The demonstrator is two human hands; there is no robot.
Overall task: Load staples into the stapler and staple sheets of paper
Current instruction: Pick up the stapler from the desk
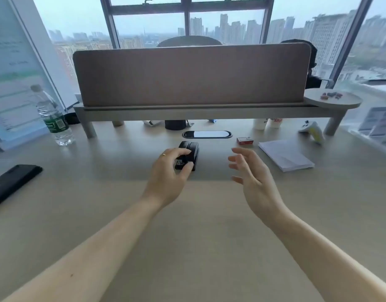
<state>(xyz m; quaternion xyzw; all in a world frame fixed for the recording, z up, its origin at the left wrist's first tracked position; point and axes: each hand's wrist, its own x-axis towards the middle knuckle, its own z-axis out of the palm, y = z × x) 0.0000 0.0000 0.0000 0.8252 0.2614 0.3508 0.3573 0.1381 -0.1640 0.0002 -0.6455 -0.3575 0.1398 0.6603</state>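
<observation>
The stapler (189,151) lay on the desk (198,225), about midway across, its length running near to far. Your left hand (167,174) held its near end: the fingers curled over the top and the thumb pressed against the near right side, so the near part of the body was hidden behind them. A thin ring (163,154) showed on one finger of that hand. Whether the stapler was lifted or resting on the desk could not be told.

Your right hand (252,174) hovered just right of the stapler, apart from it, palm turned left. Its fingers were loosely spread and slightly bent, and it held nothing.

Just beyond the stapler sat an oval cable port (207,134) set into the desk. To the right of that port lay a small red staple box (244,141), flat and closed as far as you could see. Further right lay the paper (285,156), a white stack set at an angle, well apart from both hands.

A raised shelf (187,113) crossed the far side of the desk and carried a brown screen (187,73). At its right end was a round tray (348,103) with a few small blurred things on it. A water bottle (52,118) stood upright at far left, beside the shelf's leg. A flat black object (13,182) lay at the left edge, nearer to you.
</observation>
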